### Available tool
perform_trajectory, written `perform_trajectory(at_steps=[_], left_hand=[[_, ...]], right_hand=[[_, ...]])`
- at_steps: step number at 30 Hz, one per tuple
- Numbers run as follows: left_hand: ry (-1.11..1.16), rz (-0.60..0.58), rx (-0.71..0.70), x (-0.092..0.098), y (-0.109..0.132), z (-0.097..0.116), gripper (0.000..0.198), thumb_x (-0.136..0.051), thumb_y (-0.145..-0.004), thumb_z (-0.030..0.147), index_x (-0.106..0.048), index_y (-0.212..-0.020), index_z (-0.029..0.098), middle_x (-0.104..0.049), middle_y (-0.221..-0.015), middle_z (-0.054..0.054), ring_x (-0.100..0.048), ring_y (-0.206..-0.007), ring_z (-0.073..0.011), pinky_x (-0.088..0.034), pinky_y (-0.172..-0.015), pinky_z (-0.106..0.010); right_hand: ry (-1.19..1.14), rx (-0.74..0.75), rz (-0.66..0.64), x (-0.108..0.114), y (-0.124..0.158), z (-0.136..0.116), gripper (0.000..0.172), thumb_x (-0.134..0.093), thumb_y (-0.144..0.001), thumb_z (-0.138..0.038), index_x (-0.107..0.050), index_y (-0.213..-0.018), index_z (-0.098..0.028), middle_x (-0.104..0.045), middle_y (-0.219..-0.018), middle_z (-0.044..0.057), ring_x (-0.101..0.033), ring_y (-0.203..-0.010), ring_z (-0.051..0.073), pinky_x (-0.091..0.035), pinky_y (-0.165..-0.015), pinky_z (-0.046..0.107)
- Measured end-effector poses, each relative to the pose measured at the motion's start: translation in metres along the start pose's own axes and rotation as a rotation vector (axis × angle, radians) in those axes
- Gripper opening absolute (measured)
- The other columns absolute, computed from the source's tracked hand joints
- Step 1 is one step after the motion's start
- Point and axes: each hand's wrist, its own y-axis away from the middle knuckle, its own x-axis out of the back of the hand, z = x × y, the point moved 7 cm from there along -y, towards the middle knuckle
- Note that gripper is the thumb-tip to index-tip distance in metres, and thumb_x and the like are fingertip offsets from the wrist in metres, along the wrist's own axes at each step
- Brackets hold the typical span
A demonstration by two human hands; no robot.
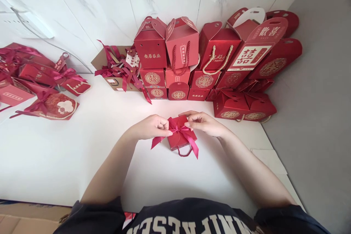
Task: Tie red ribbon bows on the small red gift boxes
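In front of me on the white table stands a small red gift box with a dark red cord handle on its near side. A pink-red ribbon is tied in a bow across its top, its two tails hanging left and toward me. My left hand is closed, pinching the left side of the bow between thumb and fingers. From the right, my right hand pinches the bow's right loop, with its index finger reaching over the box's far edge.
Stacked red gift boxes line the tiled wall. Beside them, a cardboard box holds ribbons and tags. Several ribboned boxes lie at the left. A grey wall bounds the right side of the white table.
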Motion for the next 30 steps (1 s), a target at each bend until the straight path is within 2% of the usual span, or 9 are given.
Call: perform_trajectory(at_steps=[4,8,11,13,15,17,22,27,30], left_hand=[[0.018,-0.11,0.062,-0.003,0.009,-0.003,0.033,-0.064,-0.079,0.043,-0.047,-0.068,0.018,-0.062,-0.064,0.0,-0.052,-0.053,-0.0104,-0.036,-0.05,-0.021],[-0.047,-0.17,0.089,0.0,0.017,-0.006,0.038,-0.062,-0.078,0.054,-0.06,-0.076,0.017,-0.07,-0.076,-0.005,-0.061,-0.063,-0.0143,-0.044,-0.058,-0.023],[-0.009,-0.195,0.164,-0.001,0.014,-0.014,0.052,-0.047,-0.085,0.062,-0.069,-0.084,0.015,-0.073,-0.077,-0.008,-0.065,-0.066,-0.0173,-0.047,-0.063,-0.026],[0.072,-0.251,0.225,-0.007,0.01,-0.021,0.059,-0.033,-0.091,0.059,-0.072,-0.085,0.014,-0.073,-0.074,-0.009,-0.066,-0.066,-0.0187,-0.047,-0.066,-0.028],[0.148,-0.315,0.239,-0.013,0.006,-0.022,0.061,-0.027,-0.093,0.052,-0.073,-0.081,0.014,-0.074,-0.073,-0.01,-0.066,-0.065,-0.0192,-0.047,-0.065,-0.029],[0.197,-0.335,0.204,-0.015,0.003,-0.019,0.057,-0.031,-0.092,0.048,-0.073,-0.077,0.014,-0.073,-0.074,-0.011,-0.066,-0.064,-0.0188,-0.047,-0.063,-0.029],[0.223,-0.275,0.105,-0.01,0.004,-0.007,0.036,-0.06,-0.082,0.048,-0.067,-0.075,0.014,-0.071,-0.071,-0.008,-0.065,-0.063,-0.0167,-0.045,-0.059,-0.026],[0.2,-0.23,0.109,-0.006,0.004,-0.008,0.044,-0.055,-0.085,0.054,-0.063,-0.071,0.014,-0.069,-0.071,-0.006,-0.063,-0.061,-0.0145,-0.043,-0.057,-0.025],[0.224,-0.221,0.099,-0.005,0.001,-0.012,0.037,-0.063,-0.08,0.051,-0.063,-0.073,0.014,-0.068,-0.07,-0.005,-0.063,-0.063,-0.0147,-0.045,-0.059,-0.026]], right_hand=[[0.017,0.0,-0.021,-0.002,0.0,-0.003,0.03,-0.064,-0.085,-0.044,-0.069,-0.07,-0.018,-0.059,-0.125,0.007,-0.056,-0.116,0.024,-0.039,-0.1,0.036],[0.04,0.023,-0.024,-0.003,0.001,-0.008,0.031,-0.061,-0.087,-0.047,-0.071,-0.076,-0.019,-0.06,-0.124,0.007,-0.055,-0.118,0.024,-0.039,-0.1,0.035],[0.068,0.035,-0.026,-0.004,0.002,-0.009,0.031,-0.061,-0.087,-0.048,-0.073,-0.079,-0.02,-0.059,-0.125,0.007,-0.055,-0.118,0.024,-0.039,-0.102,0.037],[0.085,0.037,-0.027,-0.005,0.002,-0.009,0.032,-0.061,-0.086,-0.049,-0.074,-0.079,-0.02,-0.059,-0.127,0.008,-0.054,-0.119,0.025,-0.038,-0.102,0.039],[0.092,0.036,-0.025,-0.005,0.002,-0.009,0.032,-0.061,-0.086,-0.049,-0.074,-0.08,-0.02,-0.058,-0.127,0.008,-0.054,-0.12,0.026,-0.039,-0.102,0.04],[0.094,0.036,-0.023,-0.004,0.002,-0.008,0.032,-0.061,-0.085,-0.05,-0.074,-0.082,-0.021,-0.058,-0.127,0.008,-0.054,-0.12,0.027,-0.039,-0.102,0.041],[0.103,0.046,-0.023,-0.003,0.003,-0.011,0.029,-0.062,-0.086,-0.047,-0.073,-0.082,-0.021,-0.058,-0.129,0.008,-0.05,-0.125,0.027,-0.036,-0.105,0.043],[0.084,0.072,-0.036,-0.004,0.004,-0.013,0.03,-0.063,-0.086,-0.044,-0.065,-0.07,-0.019,-0.057,-0.129,0.008,-0.05,-0.126,0.026,-0.036,-0.106,0.042],[0.087,0.055,-0.032,-0.003,0.004,-0.011,0.032,-0.063,-0.085,-0.046,-0.064,-0.07,-0.018,-0.056,-0.13,0.009,-0.051,-0.125,0.027,-0.036,-0.105,0.042]])
